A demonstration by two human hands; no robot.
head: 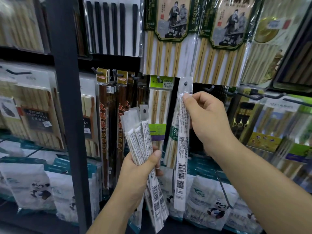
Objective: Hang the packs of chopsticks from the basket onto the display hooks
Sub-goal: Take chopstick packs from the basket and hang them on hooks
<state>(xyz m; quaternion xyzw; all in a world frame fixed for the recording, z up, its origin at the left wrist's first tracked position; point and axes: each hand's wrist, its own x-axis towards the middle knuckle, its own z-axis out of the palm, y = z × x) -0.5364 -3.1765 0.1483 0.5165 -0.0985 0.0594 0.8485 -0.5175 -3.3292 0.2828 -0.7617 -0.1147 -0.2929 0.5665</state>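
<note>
In the head view, the right hand was raised, wrist bent, with thumb and forefinger pinching a single pack of chopsticks near its top. The pack hung upright below the fingertips, its punched tab just above the thumb. Lower left, the left hand curled round a fanned bundle of packs, thumb pressed across them.

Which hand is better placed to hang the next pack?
Right. The right hand pinches a single pack, its top raised level with the display hooks; the left hand grips a bundle of packs lower down.
</note>
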